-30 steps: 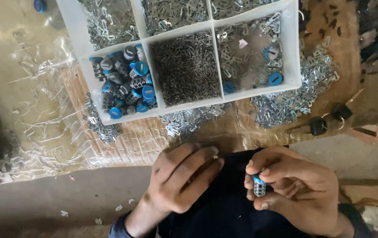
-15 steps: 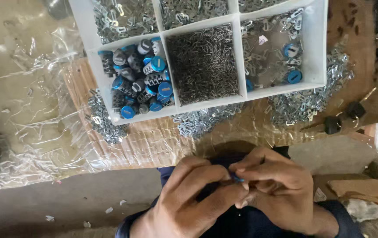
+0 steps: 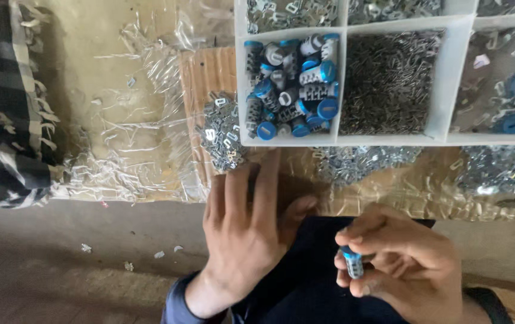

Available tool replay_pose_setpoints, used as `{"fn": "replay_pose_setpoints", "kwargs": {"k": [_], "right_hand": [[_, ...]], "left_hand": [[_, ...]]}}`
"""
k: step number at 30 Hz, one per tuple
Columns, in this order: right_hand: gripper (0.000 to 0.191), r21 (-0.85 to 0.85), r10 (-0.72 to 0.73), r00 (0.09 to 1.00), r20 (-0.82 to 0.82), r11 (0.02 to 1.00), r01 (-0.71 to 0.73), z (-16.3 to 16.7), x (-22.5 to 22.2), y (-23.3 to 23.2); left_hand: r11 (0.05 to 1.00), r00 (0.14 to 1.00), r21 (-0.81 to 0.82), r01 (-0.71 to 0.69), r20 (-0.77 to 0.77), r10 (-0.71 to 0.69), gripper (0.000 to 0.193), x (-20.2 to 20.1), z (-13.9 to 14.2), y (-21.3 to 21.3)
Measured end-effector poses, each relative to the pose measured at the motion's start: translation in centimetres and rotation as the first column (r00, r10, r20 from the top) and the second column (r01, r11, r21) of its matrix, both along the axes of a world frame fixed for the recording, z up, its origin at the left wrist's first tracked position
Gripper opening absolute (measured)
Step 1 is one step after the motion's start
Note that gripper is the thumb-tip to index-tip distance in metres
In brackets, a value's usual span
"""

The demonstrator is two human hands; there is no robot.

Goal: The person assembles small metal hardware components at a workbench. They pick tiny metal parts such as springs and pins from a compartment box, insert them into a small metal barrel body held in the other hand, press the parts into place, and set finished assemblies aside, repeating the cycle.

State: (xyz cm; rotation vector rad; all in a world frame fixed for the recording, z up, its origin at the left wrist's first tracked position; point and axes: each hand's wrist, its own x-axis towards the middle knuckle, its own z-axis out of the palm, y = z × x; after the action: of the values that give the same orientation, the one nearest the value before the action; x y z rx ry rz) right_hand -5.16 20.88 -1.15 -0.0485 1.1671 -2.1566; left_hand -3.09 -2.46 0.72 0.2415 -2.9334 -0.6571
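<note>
showing, left to right: checked cloth point(image 3: 5, 102); left hand point(image 3: 248, 231), fingers spread flat, empty, reaching toward the white divided tray point(image 3: 449, 84) of blue-capped cylinders point(image 3: 293, 90); right hand point(image 3: 404, 267), fingers curled, pinching one small blue-capped cylinder point(image 3: 353, 263). assembly appears mid-step; judged next: picking a part precisely.

Both hands bare: no gloves, rings or watch seen. Left hand point(image 3: 248, 231), lower centre of the frame: cuff of a dark navy long sleeve point(image 3: 179, 300) at the wrist. Right hand point(image 3: 404, 267), lower right: dark cuff point(image 3: 486, 300) just visible at the bottom edge. Dark navy garment point(image 3: 308, 282) between the two hands.
</note>
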Motion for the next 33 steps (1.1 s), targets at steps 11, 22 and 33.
{"fn": "replay_pose_setpoints", "kwargs": {"k": [11, 22, 33], "right_hand": [[0.040, -0.044, -0.038, 0.999, 0.039, 0.998, 0.039, -0.6, -0.5, 3.5], [0.038, -0.135, -0.049, 0.996, 0.079, 0.989, 0.059, -0.3, -1.4, 7.1], [0.047, 0.077, -0.267, 0.964, 0.003, 0.961, 0.266, 0.6, -0.9, 6.2]], "left_hand": [[0.984, 0.994, -0.165, 0.069, 0.100, -0.053, 0.075, -0.9, 0.3, 1.4], [0.990, 0.990, 0.093, 0.108, -0.104, -0.098, 0.029, 3.5, -0.5, 2.8], [0.683, 0.925, 0.625, 0.377, -0.289, -0.246, 0.014, -2.3, 0.7, 7.1]]}}
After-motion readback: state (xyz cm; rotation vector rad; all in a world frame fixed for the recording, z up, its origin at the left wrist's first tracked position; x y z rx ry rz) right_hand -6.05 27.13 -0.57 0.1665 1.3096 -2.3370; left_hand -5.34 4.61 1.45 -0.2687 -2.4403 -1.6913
